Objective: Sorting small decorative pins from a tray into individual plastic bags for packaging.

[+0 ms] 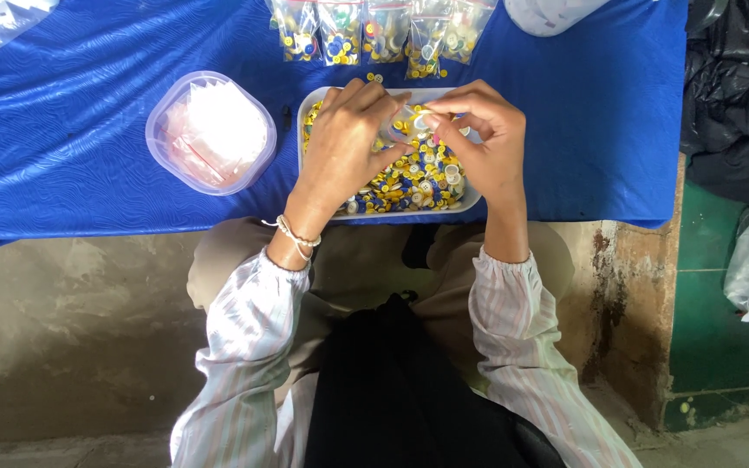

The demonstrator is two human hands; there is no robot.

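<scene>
Blue tablecloth, clear filled bags, perhaps buttons.

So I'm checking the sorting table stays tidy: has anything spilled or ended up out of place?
One thing: a couple of yellow buttons lie loose on the blue tablecloth, just outside the white tray, between it and the row of filled bags.

Blue-covered table, white button tray, round tub, filled bags
</scene>
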